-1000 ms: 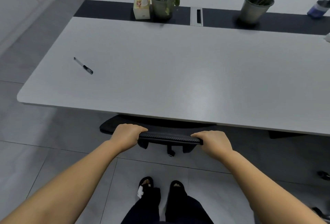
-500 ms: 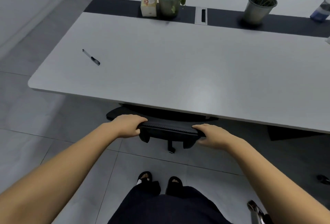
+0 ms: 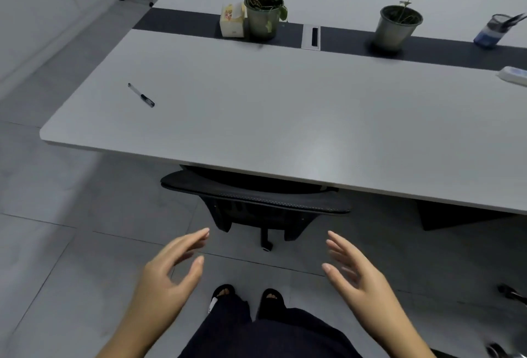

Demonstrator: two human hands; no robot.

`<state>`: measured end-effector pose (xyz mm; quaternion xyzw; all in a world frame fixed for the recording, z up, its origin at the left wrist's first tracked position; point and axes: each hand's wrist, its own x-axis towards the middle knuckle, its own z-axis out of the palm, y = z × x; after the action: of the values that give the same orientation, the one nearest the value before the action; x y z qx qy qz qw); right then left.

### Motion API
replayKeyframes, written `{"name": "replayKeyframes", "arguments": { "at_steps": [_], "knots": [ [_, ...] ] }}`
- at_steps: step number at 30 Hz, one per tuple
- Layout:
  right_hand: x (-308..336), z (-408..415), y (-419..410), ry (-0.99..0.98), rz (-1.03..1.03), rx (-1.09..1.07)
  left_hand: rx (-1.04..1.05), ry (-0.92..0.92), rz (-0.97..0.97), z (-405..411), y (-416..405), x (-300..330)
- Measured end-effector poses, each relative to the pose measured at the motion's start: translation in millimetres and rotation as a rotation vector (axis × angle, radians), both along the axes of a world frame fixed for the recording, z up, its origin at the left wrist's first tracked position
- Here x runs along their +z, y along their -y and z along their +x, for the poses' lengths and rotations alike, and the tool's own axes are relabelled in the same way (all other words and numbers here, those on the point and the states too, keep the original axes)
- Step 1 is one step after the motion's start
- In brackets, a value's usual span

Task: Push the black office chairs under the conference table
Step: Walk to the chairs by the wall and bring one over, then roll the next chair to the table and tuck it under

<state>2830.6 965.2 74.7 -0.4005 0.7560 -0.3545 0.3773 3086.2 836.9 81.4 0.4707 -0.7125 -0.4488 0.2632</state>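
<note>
Both hands are off the chair and hang free above the floor tiles: my left hand is spread, fingers released and curved, holding nothing; my right hand mirrors it, fingers released, palm turned inward, also holding nothing. Between and beyond them sits the black office chair, its backrest top just at the near edge of the bench, seat tucked underneath; I see the mesh back, a post and one caster on the floor. Neither hand touches the chair; both are near it, short of the backrest. On the bench top: a pen lying alone toward the left end, well apart from everything else. Along the dark centre strip stand a tissue box touching or just beside a potted plant, I cannot tell which, then a cable port, then a second potted plant, then a blue pen holder near the right edge. A white power strip lies at the far right, cut off by the frame. Below, two feet in black sandals and dark trousers stand on grey floor. A chair base part shows at the right edge, blurred.
</note>
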Motion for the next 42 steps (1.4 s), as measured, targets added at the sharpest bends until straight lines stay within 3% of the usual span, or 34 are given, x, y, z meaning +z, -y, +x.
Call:
{"name": "replayKeyframes", "arguments": {
  "at_steps": [4,11,18,29,36,42],
  "knots": [
    [1.3,16.9,-18.4,0.200,-0.025,-0.174,0.058,-0.149,0.161,-5.1,-20.8,-10.9],
    [15.1,57.9,-35.3,0.236,-0.150,-0.471,-0.163,-0.134,0.187,3.6,-1.8,-0.8],
    [16.1,139.7,-81.4,0.258,-0.199,-0.847,-0.488,-0.110,0.207,15.7,1.5,7.6],
    [18.6,230.2,-191.3,0.171,-0.265,-1.432,-1.078,-0.081,0.238,-29.6,-69.6,2.9],
    [23.5,232.1,-262.3,0.085,-0.271,-1.645,-1.316,-0.121,0.197,-90.4,-146.6,-1.3],
    [20.3,196.9,-327.8,0.038,-0.253,-1.652,-1.386,-0.127,0.149,-141.8,-214.7,-3.6]
  ]
}}
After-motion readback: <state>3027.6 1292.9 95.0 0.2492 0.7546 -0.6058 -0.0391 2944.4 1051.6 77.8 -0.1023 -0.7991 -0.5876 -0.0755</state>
